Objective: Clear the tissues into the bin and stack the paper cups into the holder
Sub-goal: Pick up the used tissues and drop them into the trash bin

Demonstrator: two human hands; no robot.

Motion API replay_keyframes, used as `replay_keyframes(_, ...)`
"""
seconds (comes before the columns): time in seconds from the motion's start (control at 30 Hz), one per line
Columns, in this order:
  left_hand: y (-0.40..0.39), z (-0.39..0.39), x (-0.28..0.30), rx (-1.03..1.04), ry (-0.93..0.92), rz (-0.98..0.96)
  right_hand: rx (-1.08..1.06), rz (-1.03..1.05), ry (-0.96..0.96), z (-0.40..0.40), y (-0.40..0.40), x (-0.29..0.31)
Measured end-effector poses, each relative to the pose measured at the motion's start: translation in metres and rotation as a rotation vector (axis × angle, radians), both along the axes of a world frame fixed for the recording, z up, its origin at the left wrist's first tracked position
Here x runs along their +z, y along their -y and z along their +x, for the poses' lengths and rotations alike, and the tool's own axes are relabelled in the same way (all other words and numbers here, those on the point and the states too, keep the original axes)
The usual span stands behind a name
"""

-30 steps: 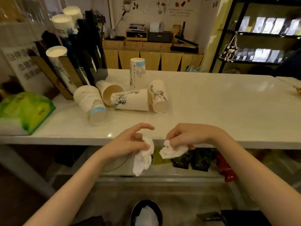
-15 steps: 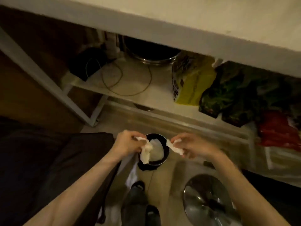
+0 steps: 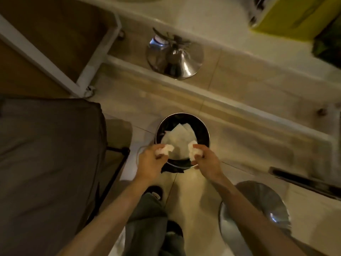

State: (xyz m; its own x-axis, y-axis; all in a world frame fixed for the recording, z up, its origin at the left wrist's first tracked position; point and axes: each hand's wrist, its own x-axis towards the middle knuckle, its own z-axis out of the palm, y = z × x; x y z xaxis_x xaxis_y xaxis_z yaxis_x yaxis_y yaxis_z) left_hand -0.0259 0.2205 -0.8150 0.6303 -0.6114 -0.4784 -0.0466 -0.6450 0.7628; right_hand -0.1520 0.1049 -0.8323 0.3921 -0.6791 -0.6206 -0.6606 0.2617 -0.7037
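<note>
I look straight down at a round black bin (image 3: 203,130) on the floor, with flat white tissues (image 3: 177,141) lying inside it. My left hand (image 3: 150,163) is over the bin's near left rim, closed on a crumpled white tissue (image 3: 166,149). My right hand (image 3: 207,163) is over the near right rim, pinching another crumpled tissue (image 3: 192,151). Both wads hang just above the bin's opening. The paper cups and their holder are out of view.
A chrome stool base (image 3: 175,56) stands beyond the bin, and another (image 3: 258,215) sits at lower right. A dark cushioned seat (image 3: 48,163) fills the left. A white shelf frame (image 3: 55,58) and a yellow bag (image 3: 287,13) lie further off. My legs and shoes (image 3: 156,224) are below.
My view dropped from the counter with the cups to the floor. Both hands carried their tissues down from the counter edge to just above the bin.
</note>
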Motion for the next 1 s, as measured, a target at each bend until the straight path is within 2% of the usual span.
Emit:
replay_keyframes(0.07, 0.007, 0.002, -0.035, 0.019, -0.142, -0.005, 0.019, 0.032, -0.027, 0.010, 0.003, -0.037)
replay_keyframes(0.17, 0.020, 0.006, -0.067, 0.034, -0.447, 0.014, 0.015, 0.181, -0.048, 0.022, 0.011, -0.073)
replay_keyframes(0.33, 0.024, 0.010, -0.071, -0.027, -0.580, 0.132, 0.105, 0.171, -0.156, 0.025, 0.022, -0.067)
replay_keyframes(0.43, 0.022, 0.012, -0.049, -0.062, -0.552, 0.179, 0.111, 0.152, -0.136, 0.023, 0.023, -0.035)
replay_keyframes(0.6, 0.027, 0.017, 0.030, -0.088, -0.455, 0.106, 0.159, 0.059, -0.089, 0.027, 0.022, 0.040)
replay_keyframes(0.77, 0.022, 0.022, 0.121, -0.134, -0.327, 0.049, 0.215, -0.023, 0.025, 0.027, 0.017, 0.136)
replay_keyframes(0.9, 0.018, 0.023, 0.203, -0.289, -0.157, 0.038, 0.294, -0.090, 0.132, 0.025, 0.013, 0.223)
replay_keyframes(1.0, 0.013, 0.023, 0.274, -0.325, -0.098, 0.002, 0.333, -0.145, 0.211, 0.020, 0.009, 0.292)
